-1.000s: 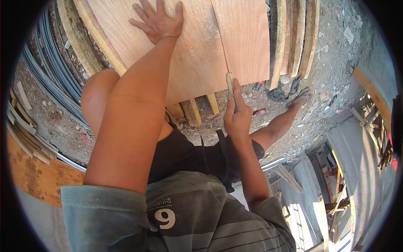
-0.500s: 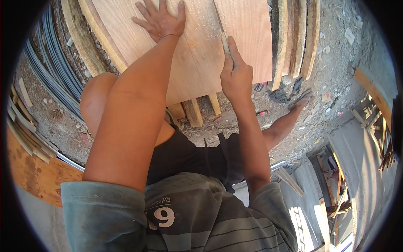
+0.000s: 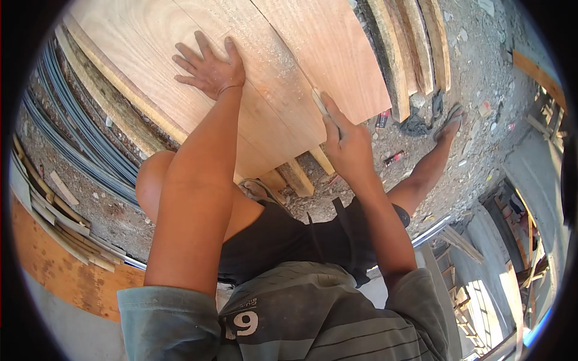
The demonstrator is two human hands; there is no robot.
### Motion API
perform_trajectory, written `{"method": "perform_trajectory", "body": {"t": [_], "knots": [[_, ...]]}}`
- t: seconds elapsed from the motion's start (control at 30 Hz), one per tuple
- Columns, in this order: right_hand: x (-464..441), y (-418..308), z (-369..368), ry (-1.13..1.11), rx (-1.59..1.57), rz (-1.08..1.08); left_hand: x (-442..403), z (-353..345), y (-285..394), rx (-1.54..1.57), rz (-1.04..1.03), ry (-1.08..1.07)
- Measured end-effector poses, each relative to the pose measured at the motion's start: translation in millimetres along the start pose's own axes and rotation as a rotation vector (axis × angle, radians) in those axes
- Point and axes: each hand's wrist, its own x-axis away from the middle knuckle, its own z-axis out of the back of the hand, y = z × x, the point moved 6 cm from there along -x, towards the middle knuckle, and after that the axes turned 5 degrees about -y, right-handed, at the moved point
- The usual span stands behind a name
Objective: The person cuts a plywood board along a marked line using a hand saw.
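A pale plywood sheet (image 3: 265,66) lies over timber pieces, with sawdust scattered on it. My left hand (image 3: 214,69) presses flat on the sheet, fingers spread and nothing held. A long dark slit (image 3: 283,45) runs through the plywood to the right of that hand. At the slit's near end, my right hand (image 3: 348,141) is closed around a light-coloured tool handle (image 3: 320,102), index finger stretched along it. The tool's blade is hard to make out against the slit.
Bundled grey rods (image 3: 84,138) and long timber (image 3: 108,108) lie at the left. More boards (image 3: 415,45) are at the right, near my sandalled foot (image 3: 451,120). A red-labelled item (image 3: 394,158) lies on rubble. Timber ends (image 3: 298,177) stick out below the sheet.
The view has turned and shifted, so the sheet appears tilted. My right hand went up along the slit and is back near the sheet's near edge. My left hand stays flat on the plywood.
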Motion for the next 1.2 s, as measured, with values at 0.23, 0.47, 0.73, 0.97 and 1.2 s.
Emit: {"method": "perform_trajectory", "body": {"t": [0.23,0.47,0.73,0.97,1.2], "knots": [[49.4,18.8,11.4,0.002,-0.088,-0.024,-0.5,-0.3,-0.6,-0.008,0.01,0.013],[77.0,34.9,19.2,0.082,-0.084,0.092,1.7,0.1,0.5,-0.015,-0.011,-0.004],[38.4,20.4,14.7,0.041,-0.085,0.017,-1.9,4.9,14.8,-0.018,-0.015,-0.027],[106.1,45.8,19.3,0.09,-0.134,0.028,2.9,2.7,6.2,-0.066,0.03,-0.058],[-9.2,12.3,-17.9,0.099,-0.087,0.062,3.7,4.8,7.6,-0.071,0.022,-0.071]]}}
